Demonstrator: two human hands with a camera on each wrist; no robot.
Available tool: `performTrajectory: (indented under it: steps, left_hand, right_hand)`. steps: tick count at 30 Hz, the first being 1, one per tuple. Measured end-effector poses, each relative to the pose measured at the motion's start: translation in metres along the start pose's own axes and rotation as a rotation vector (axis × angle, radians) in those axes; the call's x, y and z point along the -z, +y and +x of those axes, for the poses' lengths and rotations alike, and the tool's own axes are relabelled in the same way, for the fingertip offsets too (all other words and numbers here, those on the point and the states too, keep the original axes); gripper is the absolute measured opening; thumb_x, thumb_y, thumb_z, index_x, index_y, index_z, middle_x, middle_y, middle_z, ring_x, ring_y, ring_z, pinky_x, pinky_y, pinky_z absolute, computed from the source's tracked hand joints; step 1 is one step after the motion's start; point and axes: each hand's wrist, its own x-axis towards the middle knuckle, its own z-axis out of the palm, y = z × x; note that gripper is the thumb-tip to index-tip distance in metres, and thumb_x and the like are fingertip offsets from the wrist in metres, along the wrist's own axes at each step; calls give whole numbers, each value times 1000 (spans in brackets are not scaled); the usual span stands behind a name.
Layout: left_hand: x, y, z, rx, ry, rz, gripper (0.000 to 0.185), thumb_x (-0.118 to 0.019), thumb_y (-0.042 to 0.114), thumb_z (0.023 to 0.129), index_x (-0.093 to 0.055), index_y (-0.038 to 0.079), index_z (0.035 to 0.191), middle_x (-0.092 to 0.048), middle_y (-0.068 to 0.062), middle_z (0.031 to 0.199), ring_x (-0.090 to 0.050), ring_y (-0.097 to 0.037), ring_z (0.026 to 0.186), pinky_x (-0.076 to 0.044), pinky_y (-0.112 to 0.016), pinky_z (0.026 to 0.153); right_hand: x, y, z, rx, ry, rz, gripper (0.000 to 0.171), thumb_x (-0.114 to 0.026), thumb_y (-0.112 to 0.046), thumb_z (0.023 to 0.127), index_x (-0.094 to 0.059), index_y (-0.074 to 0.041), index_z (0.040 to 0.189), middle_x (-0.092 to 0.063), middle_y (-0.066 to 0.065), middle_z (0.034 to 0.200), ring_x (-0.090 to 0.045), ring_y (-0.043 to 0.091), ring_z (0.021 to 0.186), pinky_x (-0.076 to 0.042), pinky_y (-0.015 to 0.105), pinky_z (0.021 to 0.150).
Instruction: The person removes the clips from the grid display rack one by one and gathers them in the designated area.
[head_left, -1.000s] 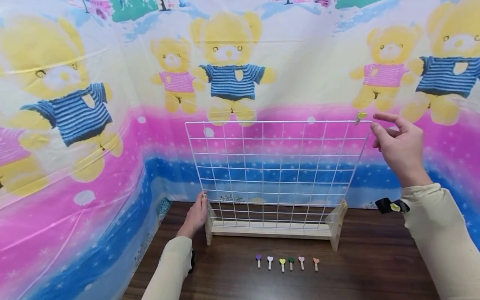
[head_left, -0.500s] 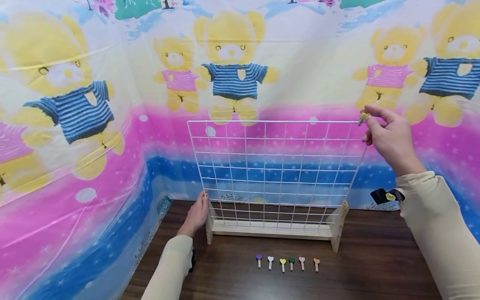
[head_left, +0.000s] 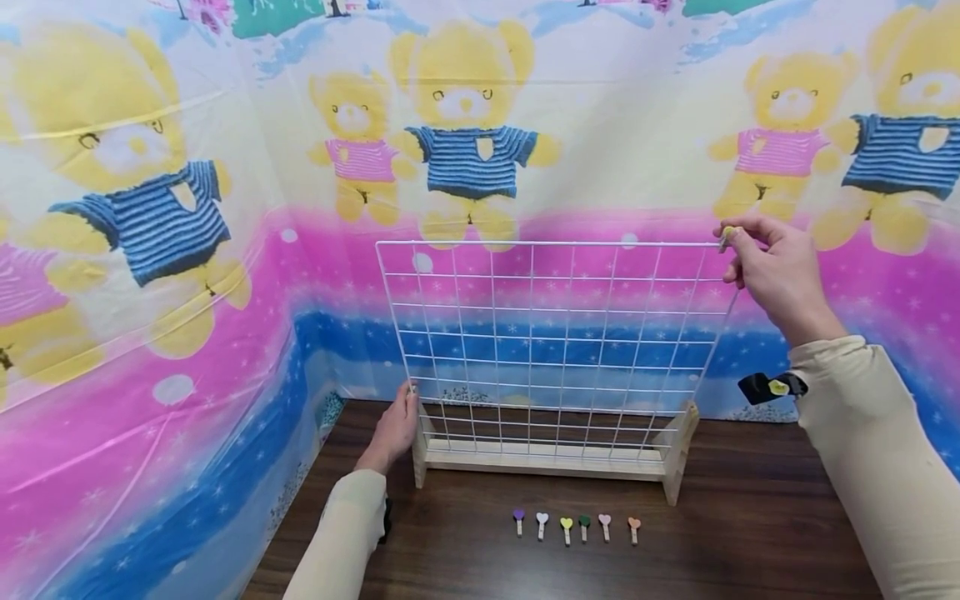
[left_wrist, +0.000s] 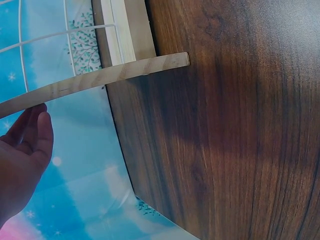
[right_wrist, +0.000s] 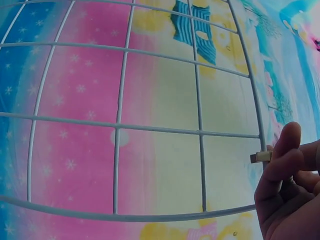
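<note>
A white wire grid point(head_left: 532, 337) stands upright in a wooden stand point(head_left: 543, 459) on the table. My right hand point(head_left: 780, 279) is at the grid's top right corner and pinches a small clothespin point(head_left: 727, 237) with a yellow heart between thumb and forefinger. In the right wrist view, the wooden end of the clothespin point(right_wrist: 261, 157) pokes past the fingers across the grid's edge wire. My left hand point(head_left: 393, 429) touches the stand's left upright; in the left wrist view its fingertips lie against the outer side of that wooden upright point(left_wrist: 115, 74).
Several clothespins with coloured hearts lie in a row before the stand, from a purple one point(head_left: 519, 522) to an orange one point(head_left: 634, 531). Beneath them is a dark wooden table point(head_left: 465, 550). A cloth printed with bears point(head_left: 615, 142) hangs behind and at the left.
My right hand, apart from the yellow clothespin on the wire one second ago, has moved left and now pinches it. The left hand stays at the stand.
</note>
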Motion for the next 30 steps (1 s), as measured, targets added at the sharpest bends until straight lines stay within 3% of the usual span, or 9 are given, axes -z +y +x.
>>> performTrajectory:
  steps: [7, 12, 16, 23, 25, 30]
  left_hand:
    - [-1, 1, 0, 1, 2, -1, 49, -20, 38, 105, -22, 16, 149, -44, -10, 79, -45, -24, 64, -40, -42, 70]
    - [-2, -1, 0, 0, -1, -3, 50, -19, 39, 105, -22, 16, 150, -51, -13, 89, -50, -26, 74, -40, -44, 75]
    - [-1, -3, 2, 4, -4, -1, 51, -18, 40, 105, -20, 16, 150, -54, -18, 105, -52, -30, 82, -40, -45, 77]
    - [0, -1, 0, 7, 3, -5, 49, -19, 37, 105, -21, 15, 150, -53, -20, 120, -54, -31, 90, -40, -47, 78]
    - [-1, -1, -1, 8, -5, -11, 50, -19, 37, 105, -21, 15, 150, -53, -21, 120, -54, -33, 91, -40, -48, 79]
    - [-1, 1, -2, -14, 12, 0, 49, -20, 35, 106, -23, 12, 149, -49, -24, 132, -52, -40, 111, -40, -54, 88]
  right_hand:
    - [-2, -3, 3, 33, 59, 44, 25, -52, -21, 98, -63, -3, 111, -61, 1, 102, -53, 9, 56, -47, 15, 55]
    - [-1, -15, 0, 91, 119, 41, 23, -51, -19, 98, -63, -6, 113, -61, 2, 103, -51, 10, 55, -46, 14, 54]
    - [-2, -20, -12, 93, 101, -9, 26, -51, -21, 98, -64, -5, 114, -62, 2, 102, -51, 11, 55, -44, 15, 51]
    - [-11, 1, -45, 138, 63, -134, 28, -52, -23, 98, -64, -2, 113, -63, -1, 80, -52, 11, 50, -38, 21, 39]
    - [-12, 9, -55, 137, 39, -160, 28, -51, -24, 99, -63, -4, 114, -62, 0, 78, -52, 12, 50, -36, 24, 38]
    - [-16, 29, -77, 135, 2, -242, 27, -48, -29, 100, -63, -11, 114, -61, 3, 79, -51, 16, 51, -36, 28, 39]
